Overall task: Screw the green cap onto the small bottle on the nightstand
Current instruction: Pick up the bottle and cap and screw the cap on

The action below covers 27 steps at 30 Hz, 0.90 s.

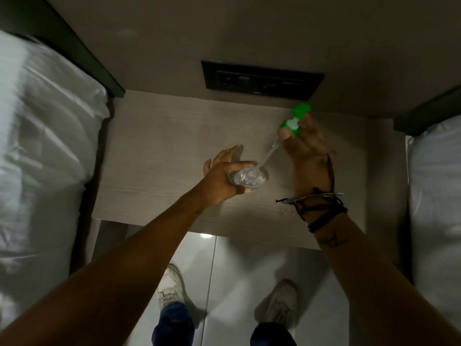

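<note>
Small bottle (249,178) sits low over the tabletop (159,156), clear plastic, tipped on its side w/ the mouth pointing right, and your left hand (222,181) has it clamped between thumb and palm. The other fingers (230,152) of that hand fan out loose toward the wall, not on the bottle. Can't tell if the bottle base touches the wood or hangs just above it.

Green cap (294,121) is up in your right hand (303,143), pinched between thumb and fingertips. It's a pump-type top, green w/ a white collar in the middle, and a thin clear dip tube (268,156) runs down-left from it. Tube tip is right at the bottle mouth; whether it's inside yet is too blurry to call. The cap itself is well apart from the neck, up and to the right, tilted.

Your right wrist carries dark cord bands (321,211) plus a metal bangle (314,196), and there's a dark mark on that forearm. A few wet-looking specks (284,214) sit on the tabletop just left of the bands.

Behind the nightstand, a black socket panel (262,79) on the wall. White bedding (37,146) on your left, more white bedding (436,183) on your right. Below the tabletop edge, glossy floor (232,270), both pale sneakers (169,288) and dark trouser cuffs in shot
</note>
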### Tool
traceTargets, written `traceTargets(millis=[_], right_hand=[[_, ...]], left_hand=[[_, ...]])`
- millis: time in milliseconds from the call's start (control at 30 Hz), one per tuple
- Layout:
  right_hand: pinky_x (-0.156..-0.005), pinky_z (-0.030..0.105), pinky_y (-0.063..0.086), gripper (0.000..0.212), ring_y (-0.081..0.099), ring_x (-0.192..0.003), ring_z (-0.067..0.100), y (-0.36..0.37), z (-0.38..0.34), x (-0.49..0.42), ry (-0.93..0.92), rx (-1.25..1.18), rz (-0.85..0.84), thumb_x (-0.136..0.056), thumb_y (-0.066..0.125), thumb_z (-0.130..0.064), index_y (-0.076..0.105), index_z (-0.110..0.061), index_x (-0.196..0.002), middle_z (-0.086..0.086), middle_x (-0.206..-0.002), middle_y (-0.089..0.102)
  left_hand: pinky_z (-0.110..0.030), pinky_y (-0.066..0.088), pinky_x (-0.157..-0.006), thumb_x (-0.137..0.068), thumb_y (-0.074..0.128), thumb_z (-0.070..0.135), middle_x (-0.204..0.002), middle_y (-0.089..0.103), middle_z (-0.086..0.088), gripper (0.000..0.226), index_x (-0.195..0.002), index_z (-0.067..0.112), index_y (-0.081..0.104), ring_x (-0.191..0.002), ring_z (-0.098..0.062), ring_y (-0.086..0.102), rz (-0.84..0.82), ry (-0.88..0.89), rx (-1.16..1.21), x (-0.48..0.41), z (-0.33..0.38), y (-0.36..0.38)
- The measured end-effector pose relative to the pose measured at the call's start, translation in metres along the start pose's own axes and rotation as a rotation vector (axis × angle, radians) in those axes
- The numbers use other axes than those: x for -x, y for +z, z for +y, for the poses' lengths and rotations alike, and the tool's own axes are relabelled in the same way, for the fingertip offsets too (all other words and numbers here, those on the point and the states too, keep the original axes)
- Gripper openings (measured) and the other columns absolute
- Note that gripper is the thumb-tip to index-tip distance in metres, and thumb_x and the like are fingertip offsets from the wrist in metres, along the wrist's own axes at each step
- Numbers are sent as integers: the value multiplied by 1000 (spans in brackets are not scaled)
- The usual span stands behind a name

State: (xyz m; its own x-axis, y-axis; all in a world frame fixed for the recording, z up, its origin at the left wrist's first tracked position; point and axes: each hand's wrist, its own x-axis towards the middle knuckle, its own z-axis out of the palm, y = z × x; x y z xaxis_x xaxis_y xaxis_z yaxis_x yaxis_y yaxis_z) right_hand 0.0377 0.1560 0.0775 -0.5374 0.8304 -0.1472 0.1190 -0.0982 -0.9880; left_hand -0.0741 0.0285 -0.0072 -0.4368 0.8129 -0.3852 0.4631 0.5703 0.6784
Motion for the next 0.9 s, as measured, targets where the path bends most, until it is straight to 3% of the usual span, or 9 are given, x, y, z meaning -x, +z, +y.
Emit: traceTargets(millis=[67, 233, 400, 567, 633, 700, 767, 833, 900], right_hand=[[-107, 43, 41, 26, 43, -131, 14, 1, 6, 3, -31, 48, -4, -76, 75, -27, 68, -50, -86, 3, -142, 47], [-110, 36, 33, 32, 36, -134, 17, 3, 26, 7, -185, 259, -57, -77, 74, -24, 65, -23, -108, 6, -144, 44], [-106, 58, 34, 37, 37, -132, 33, 4, 58, 18, -284, 488, -176, -71, 80, -23, 69, -18, -106, 13, -142, 44], [-107, 50, 34, 38, 35, -133, 32, -8, 80, 38, -252, 663, -169, -73, 79, -32, 71, -18, -107, 12, -147, 41], [-107, 48, 33, 47, 31, -135, 33, -11, 79, 33, -258, 730, -166, -72, 78, -41, 68, -18, -112, 14, -151, 32], [-107, 46, 29, 70, 22, -139, 32, -11, 73, 27, -239, 777, -181, -69, 76, -52, 55, -20, -127, 14, -156, 20], [-109, 50, 28, 80, 18, -141, 31, -10, 67, 19, -240, 748, -222, -68, 79, -46, 44, -21, -136, 15, -157, 16], [-109, 61, 29, 64, 22, -140, 34, -9, 63, 12, -277, 715, -298, -72, 80, -29, 53, -22, -129, 16, -154, 24], [-106, 63, 29, 41, 27, -137, 35, -4, 60, 8, -282, 719, -329, -74, 78, -22, 67, -19, -113, 14, -150, 34]], left_hand=[[-49, -5, -113, -69, 82, 31, -160, 9, 0, 70, -128, 44, 48, -146, -23, -2, 3, 13, 20, 0, -2, 1], [-48, -4, -113, -69, 81, 33, -160, 10, 0, 68, -129, 41, 50, -146, -22, -1, 18, 32, 11, -3, -5, 3], [-43, -3, -112, -65, 84, 32, -159, 15, 0, 66, -125, 31, 56, -146, -22, 2, 64, -2, 38, -4, -9, 10], [-43, -2, -111, -67, 82, 37, -160, 14, 2, 65, -126, 37, 55, -146, -21, 2, 68, 41, 21, 2, -9, 22], [-44, -2, -111, -68, 82, 35, -160, 14, 1, 65, -126, 37, 54, -146, -21, 2, 84, 47, 45, 0, -6, 21], [-43, -3, -111, -69, 82, 31, -160, 13, 2, 65, -127, 37, 54, -146, -21, 2, 102, 41, 48, -6, -3, 16], [-40, -4, -110, -69, 82, 29, -160, 14, 2, 65, -127, 36, 54, -146, -20, 1, 98, 46, 56, -10, -1, 13], [-37, -3, -108, -68, 82, 31, -159, 14, 2, 65, -127, 33, 55, -146, -21, 1, 97, 63, 69, -9, -1, 10], [-37, -3, -108, -68, 82, 33, -159, 14, 2, 64, -126, 31, 56, -146, -21, 1, 92, 68, 61, -6, -3, 8]])
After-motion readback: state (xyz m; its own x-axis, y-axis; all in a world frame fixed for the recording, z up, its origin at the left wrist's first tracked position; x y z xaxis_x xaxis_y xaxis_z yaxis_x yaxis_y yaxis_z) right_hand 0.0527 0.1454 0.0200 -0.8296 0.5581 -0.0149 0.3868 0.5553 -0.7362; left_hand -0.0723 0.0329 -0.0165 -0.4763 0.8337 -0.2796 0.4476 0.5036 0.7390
